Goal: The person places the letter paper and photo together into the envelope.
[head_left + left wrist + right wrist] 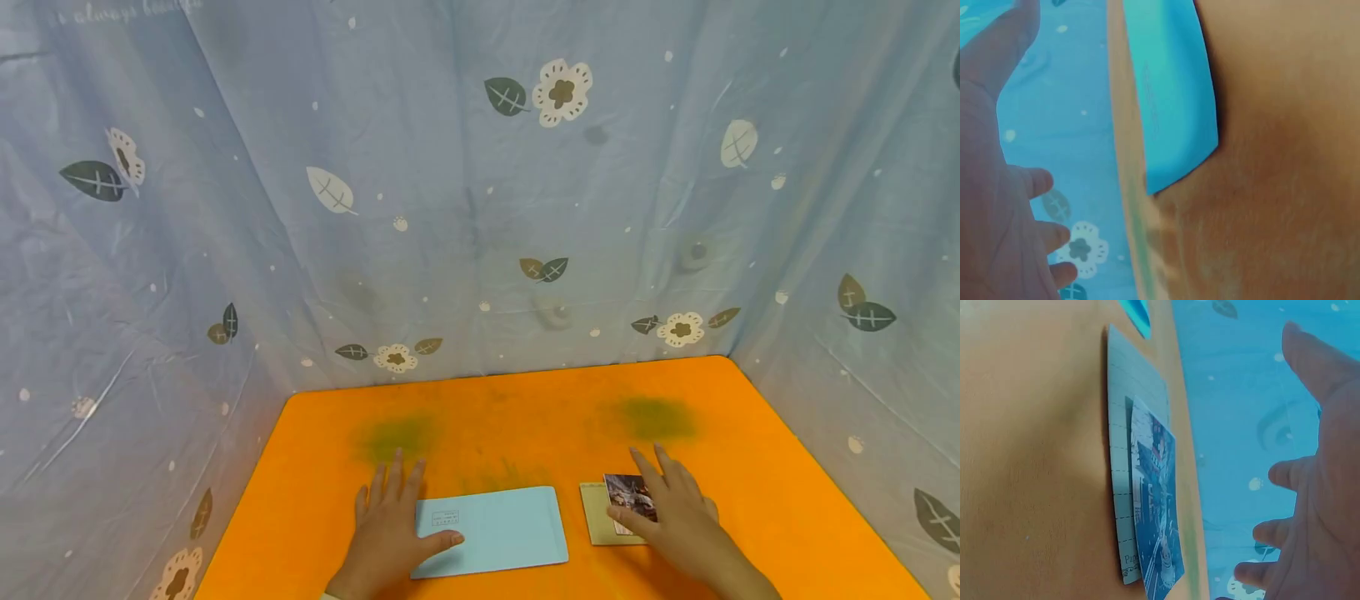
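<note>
My left hand (386, 529) spreads open above the blue envelope (510, 533), my right hand (684, 518) likewise above the photo card (627, 493) on the paper pad (594, 512). Nothing's gripped; handling seems not yet begun, though the envelope's inside is hidden.

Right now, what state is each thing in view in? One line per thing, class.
Blue envelope: lying on the table
Lined paper: partly covered
Picture card: picture side up, on the lined paper
Left hand: holding nothing
Right hand: holding nothing
Table: marked with green smudges
Curtain: hanging, creased
</note>
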Demonstrator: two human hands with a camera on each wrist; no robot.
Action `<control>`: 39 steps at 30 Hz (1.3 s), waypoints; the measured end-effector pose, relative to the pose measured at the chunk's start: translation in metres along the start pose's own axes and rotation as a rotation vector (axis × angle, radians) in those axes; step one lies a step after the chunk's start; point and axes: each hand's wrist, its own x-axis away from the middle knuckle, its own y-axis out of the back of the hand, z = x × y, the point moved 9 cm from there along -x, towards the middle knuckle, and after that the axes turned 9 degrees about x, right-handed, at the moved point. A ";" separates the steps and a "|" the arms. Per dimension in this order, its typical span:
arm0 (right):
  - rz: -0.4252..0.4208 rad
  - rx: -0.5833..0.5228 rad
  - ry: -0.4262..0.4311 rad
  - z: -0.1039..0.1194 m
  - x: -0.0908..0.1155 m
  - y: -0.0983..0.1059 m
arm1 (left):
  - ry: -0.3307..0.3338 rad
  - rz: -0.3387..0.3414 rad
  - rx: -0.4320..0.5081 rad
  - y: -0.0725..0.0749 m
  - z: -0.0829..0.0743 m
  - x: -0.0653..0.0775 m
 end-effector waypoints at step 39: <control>0.116 -0.176 -0.262 -0.057 -0.007 -0.013 | -0.114 0.323 0.237 -0.039 -0.013 -0.002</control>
